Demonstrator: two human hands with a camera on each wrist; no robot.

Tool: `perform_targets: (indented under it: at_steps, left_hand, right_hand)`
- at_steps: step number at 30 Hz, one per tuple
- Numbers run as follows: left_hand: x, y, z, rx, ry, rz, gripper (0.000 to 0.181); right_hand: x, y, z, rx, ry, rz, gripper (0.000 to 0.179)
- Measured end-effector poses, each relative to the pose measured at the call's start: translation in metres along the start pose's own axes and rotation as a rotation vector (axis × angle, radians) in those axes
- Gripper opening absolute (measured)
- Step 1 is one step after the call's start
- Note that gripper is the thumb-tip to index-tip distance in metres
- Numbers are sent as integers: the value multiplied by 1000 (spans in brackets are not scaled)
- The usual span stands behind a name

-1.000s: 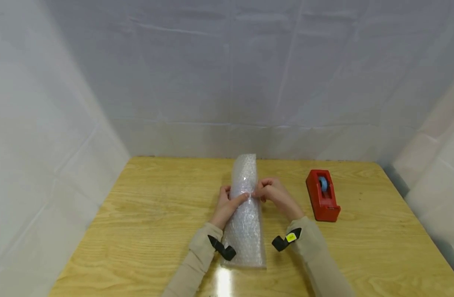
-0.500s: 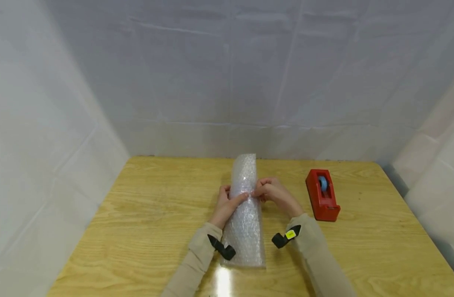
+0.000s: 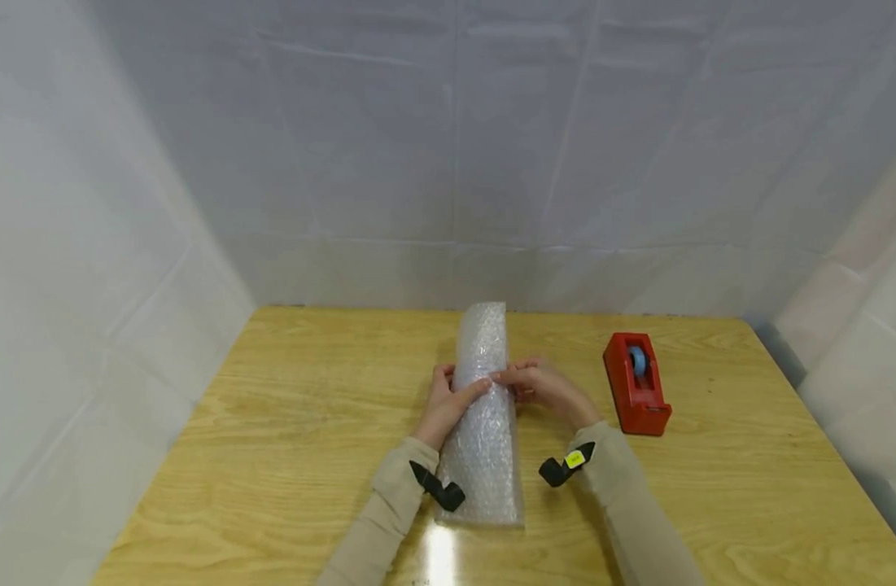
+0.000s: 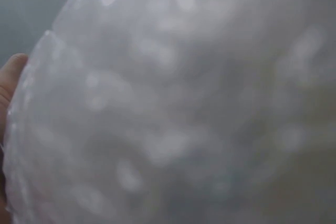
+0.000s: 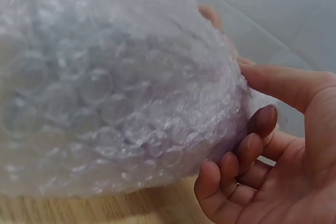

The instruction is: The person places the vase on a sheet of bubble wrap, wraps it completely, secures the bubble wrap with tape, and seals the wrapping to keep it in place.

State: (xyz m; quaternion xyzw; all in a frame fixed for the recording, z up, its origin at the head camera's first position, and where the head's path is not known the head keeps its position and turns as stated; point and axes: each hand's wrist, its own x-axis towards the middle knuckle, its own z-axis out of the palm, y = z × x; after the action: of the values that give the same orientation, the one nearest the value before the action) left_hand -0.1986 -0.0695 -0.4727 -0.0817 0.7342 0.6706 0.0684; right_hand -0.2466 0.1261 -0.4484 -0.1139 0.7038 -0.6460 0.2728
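A long roll of clear bubble wrap (image 3: 482,456) lies lengthwise on the wooden table; whatever is inside it stays hidden. My left hand (image 3: 448,407) grips it around the left side, thumb on top near the middle. Facing it, my right hand (image 3: 550,392) holds the right side, one digit reaching over the top close to the left thumb. In the right wrist view, the right thumb touches the bubble wrap (image 5: 115,103) while the fingers (image 5: 229,166) curl beside its lower edge. Blurred bubble wrap (image 4: 157,108) fills most of the left wrist view, a fingertip (image 4: 14,72) showing at its left.
A red tape dispenser (image 3: 634,387) with a blue-cored roll stands on the table (image 3: 308,407) to the right of my right hand. White sheets hang behind the table and along both sides.
My right hand's fingers have shifted slightly, from a pinch at the top to one digit laid further over the wrap. The left hand and roll stay put.
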Motion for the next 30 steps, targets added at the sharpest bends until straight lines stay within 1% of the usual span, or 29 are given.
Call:
perform_targets:
  at_steps: [3,9,14,18,23,26,30]
  left_hand:
    - [0,0,0,1,1,3,83]
    - [1,0,0,-3,6,-1,83]
    - [1,0,0,-4,3,7,81]
    - [0,0,1,-2,6,17,80]
    - [-1,-1,2,3,10,20,81]
    - [-1,0,2,-10,7,16,81]
    - [-1,2,1,-25,1,10,82]
  right_hand:
    - [1,3,0,10,0,-1,30]
    - [4,15,-3,61,-33,-41,36]
    - [6,25,-2,95,1,-60,39]
    - [6,34,0,165,17,-79,35]
    - [4,46,-2,287,-22,-135,34]
    - [4,49,-3,325,-44,-177,33]
    - [4,51,-3,357,-46,-211,29]
